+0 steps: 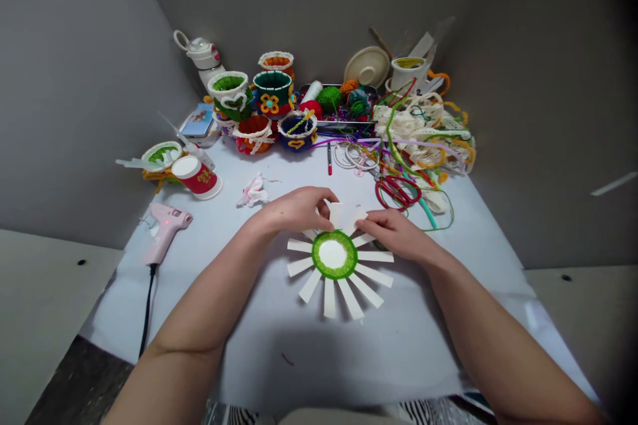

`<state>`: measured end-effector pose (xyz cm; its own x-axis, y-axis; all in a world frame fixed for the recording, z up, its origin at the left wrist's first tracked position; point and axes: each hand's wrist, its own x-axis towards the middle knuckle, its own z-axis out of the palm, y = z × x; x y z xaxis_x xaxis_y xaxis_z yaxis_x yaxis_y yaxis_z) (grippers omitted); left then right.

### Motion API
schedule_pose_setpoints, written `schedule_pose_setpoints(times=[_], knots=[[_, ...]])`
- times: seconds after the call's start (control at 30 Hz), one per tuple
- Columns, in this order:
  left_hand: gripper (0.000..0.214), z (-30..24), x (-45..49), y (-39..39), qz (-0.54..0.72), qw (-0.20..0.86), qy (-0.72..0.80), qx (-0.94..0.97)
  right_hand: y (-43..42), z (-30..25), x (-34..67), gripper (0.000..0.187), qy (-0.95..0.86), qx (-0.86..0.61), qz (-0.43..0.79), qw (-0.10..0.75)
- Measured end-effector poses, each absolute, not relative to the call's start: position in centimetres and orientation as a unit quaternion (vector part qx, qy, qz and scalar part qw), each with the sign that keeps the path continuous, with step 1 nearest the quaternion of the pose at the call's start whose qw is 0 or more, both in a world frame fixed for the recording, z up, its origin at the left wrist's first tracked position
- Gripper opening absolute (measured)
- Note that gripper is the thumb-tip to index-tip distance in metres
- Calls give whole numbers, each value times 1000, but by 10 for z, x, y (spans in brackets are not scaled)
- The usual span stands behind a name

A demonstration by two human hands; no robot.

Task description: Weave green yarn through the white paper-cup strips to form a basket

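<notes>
A white paper cup cut into splayed strips (326,302) lies on the table between my hands, flattened like a flower. Green yarn (351,257) rings its round white base. Strips at the far side stand close together between my fingers. My left hand (305,208) is closed at the far left of the ring, thumb and fingers pinching the paper there. On the far right, my right hand (396,232) pinches the edge of the white strips between thumb and forefinger. Exactly which strips each hand grips is partly hidden.
A pink glue gun (168,229) with a black cord lies left. Near it stands a red-and-white cup (198,177). Several yarn-covered cups (273,94) stand at the back. Red-handled scissors (397,192), a marker (329,159) and lace (423,126) lie at right. Grey walls enclose the table.
</notes>
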<state>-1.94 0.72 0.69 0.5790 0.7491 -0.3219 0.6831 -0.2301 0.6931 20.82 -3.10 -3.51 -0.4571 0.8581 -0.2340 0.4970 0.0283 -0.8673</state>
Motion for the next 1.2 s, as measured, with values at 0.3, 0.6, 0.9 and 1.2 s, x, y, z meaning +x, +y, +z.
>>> schedule_pose_setpoints(times=[0.3,0.6,0.9,1.2], knots=[[37,5,-9,3,36,343,447,825,-29,-31,217,48,-713,-445,519,157],[36,4,-16,5,22,325,464,824,-27,-27,226,39,-689,-502,451,265],[29,8,-23,10,53,334,498,798,-31,-23,228,24,-767,-430,333,341],[17,8,-28,15,90,314,558,763,-24,-31,225,38,-753,-473,415,192]])
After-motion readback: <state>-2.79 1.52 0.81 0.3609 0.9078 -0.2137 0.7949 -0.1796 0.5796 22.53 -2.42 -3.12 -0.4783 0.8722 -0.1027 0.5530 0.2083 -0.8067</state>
